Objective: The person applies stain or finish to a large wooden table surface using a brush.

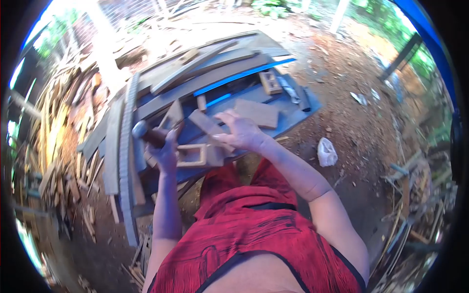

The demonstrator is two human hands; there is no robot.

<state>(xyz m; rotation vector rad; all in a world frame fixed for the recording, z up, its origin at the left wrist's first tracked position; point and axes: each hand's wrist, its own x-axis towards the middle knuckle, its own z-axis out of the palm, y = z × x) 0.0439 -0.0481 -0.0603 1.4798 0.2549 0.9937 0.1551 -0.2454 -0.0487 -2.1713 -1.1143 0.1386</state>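
My left hand (165, 152) is closed around a thick dark-brown tool (155, 137) with a rounded grey end pointing up and left; its exact kind is blurred. My right hand (240, 131) has its fingers and thumb about the near end of a small flat wooden block (202, 121), which lies tilted on the low work table (295, 115). Between my hands sits a small rectangular wooden frame (191, 155), with another wood piece (215, 155) against its right side. Just beyond my right hand is a wider flat board (258, 113).
Long planks (210, 63) cover the far side of the table, near a bright blue strip (244, 76). A slotted wooden block (270, 82) stands at the right. Long boards (128, 161) lean at the left. Scrap wood (53, 127) and a white plastic bag (327, 152) lie on the ground.
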